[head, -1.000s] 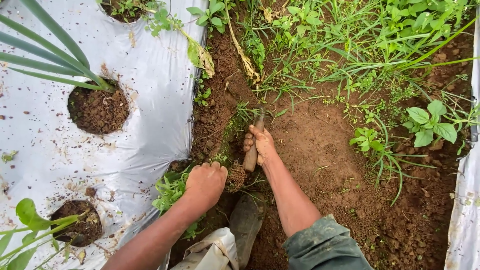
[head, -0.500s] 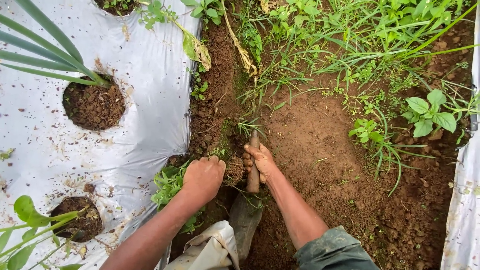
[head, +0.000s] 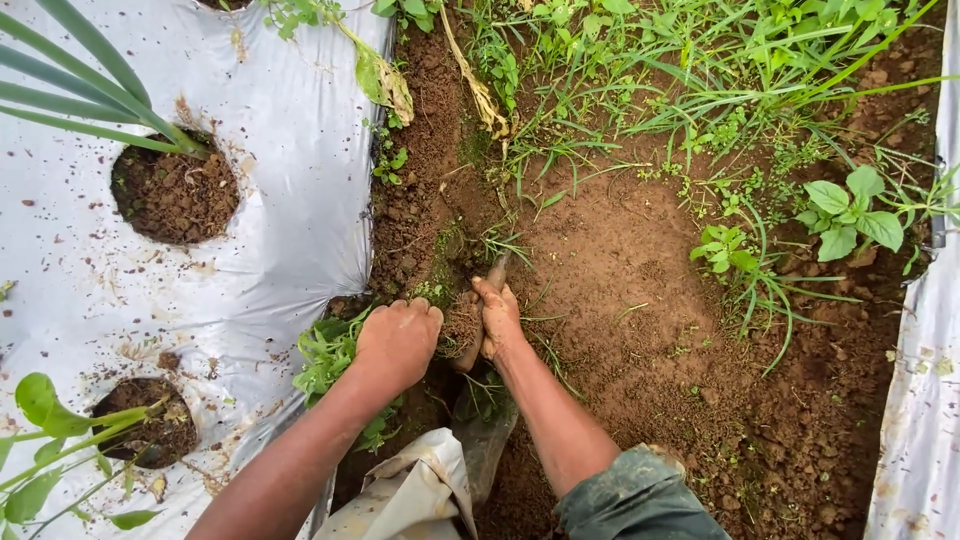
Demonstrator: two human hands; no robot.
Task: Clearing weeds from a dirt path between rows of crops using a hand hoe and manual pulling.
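The right hand (head: 497, 318) is wrapped tight around a small digging tool (head: 496, 274). The tool's long side points up and away from the person, and its tip is stuck in the brown soil (head: 610, 260) just past the knuckles. The left hand (head: 398, 343) is closed in a fist on a clump of green weeds (head: 328, 352), right at the edge of the white plastic sheet (head: 270, 170). The two hands sit side by side, almost touching. The tool is in the right hand, so that hand is nearer to it.
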